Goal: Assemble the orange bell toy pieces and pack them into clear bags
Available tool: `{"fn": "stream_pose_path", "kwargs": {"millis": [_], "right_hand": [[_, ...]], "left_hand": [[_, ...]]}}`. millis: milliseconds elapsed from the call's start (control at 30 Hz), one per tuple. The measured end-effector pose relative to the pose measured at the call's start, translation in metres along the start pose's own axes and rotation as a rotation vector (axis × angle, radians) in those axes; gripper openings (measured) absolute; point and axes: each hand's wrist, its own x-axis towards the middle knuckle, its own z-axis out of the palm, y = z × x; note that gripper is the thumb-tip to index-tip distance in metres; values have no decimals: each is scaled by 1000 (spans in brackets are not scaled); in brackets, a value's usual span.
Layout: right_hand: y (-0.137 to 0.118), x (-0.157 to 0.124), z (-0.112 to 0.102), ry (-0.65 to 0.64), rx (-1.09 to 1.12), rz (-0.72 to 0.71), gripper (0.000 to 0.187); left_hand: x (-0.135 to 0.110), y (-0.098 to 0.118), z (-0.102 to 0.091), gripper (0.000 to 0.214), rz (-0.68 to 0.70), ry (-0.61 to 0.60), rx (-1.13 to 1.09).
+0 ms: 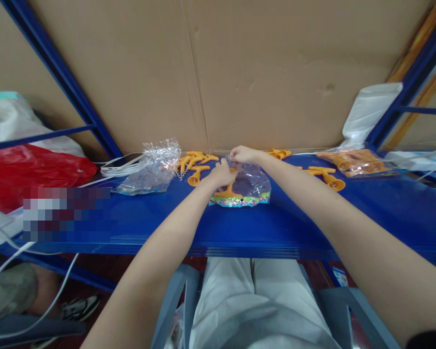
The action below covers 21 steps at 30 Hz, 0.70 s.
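Note:
A clear plastic bag (255,180) with a colourful printed strip along its near edge lies on the blue table in front of me. Inside or under its film, an orange T-handled piece (228,193) shows at the left; I cannot tell which. My left hand (222,173) is closed at the bag's left side, over the orange piece. At the bag's far edge my right hand (241,154) pinches the film, its fingers curled. Left of my hands lie several orange handles (194,159) with metal spirals and an orange cone-ended piece (194,179).
More clear bags (145,169) are piled at the left, near white cables. To the right are another orange cone-ended piece (334,183) and a filled bag of orange parts (363,162). A red plastic bag (36,169) lies far left. Blue frame posts (72,87) flank the cardboard backing.

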Motion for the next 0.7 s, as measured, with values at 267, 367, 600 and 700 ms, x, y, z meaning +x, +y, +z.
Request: {"fn": "stream_pose_path", "kwargs": {"millis": [267,367,600,700], "right_hand": [[14,-8,-36,126,-306,-50,17],[19,-14,-49,198,-388,-58,24],[46,-45,-90,403,-414,-43,25],[73,-67,-110,498,-376,33,24]], "left_hand": [[1,6,13,56,20,144,183],[1,8,16,54,15,155,175],[-2,9,14,51,-21,160,158],[-2,9,14,51,-36,161,157]]}}
